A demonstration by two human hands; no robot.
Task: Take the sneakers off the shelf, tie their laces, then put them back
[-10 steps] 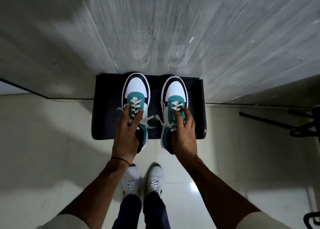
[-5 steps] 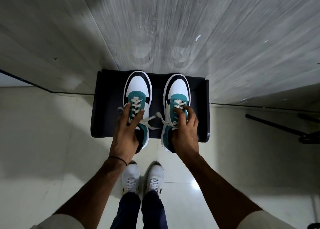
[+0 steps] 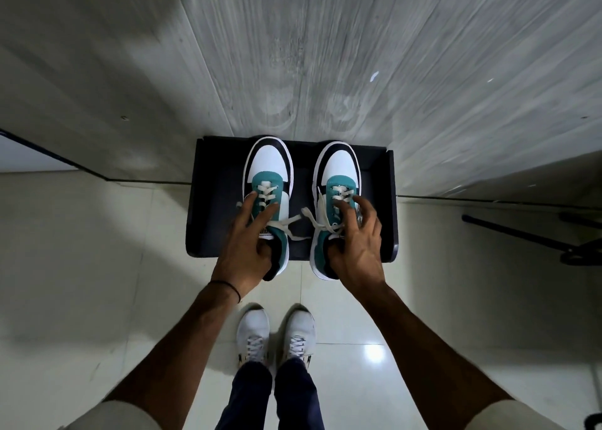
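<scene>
Two white, black and teal sneakers stand side by side on a black shelf (image 3: 215, 201) against the wall, toes toward the wall, heels jutting over the shelf's front edge. My left hand (image 3: 247, 250) grips the left sneaker (image 3: 268, 166) at its collar, thumb inside the opening and fingers along the tongue. The right sneaker (image 3: 338, 169) is held the same way by my right hand (image 3: 355, 250). Loose white lace ends (image 3: 301, 221) trail between the two shoes.
A grey wood-grain wall (image 3: 325, 55) rises behind the shelf. Pale glossy floor tiles (image 3: 81, 266) spread below. My own feet in white shoes (image 3: 277, 335) stand just in front of the shelf. A black stand's legs (image 3: 521, 234) lie on the floor at the right.
Both hands have slid back from the laces to the collars, thumbs now hooked inside the openings. The sneakers have come slightly toward me over the shelf's front edge.
</scene>
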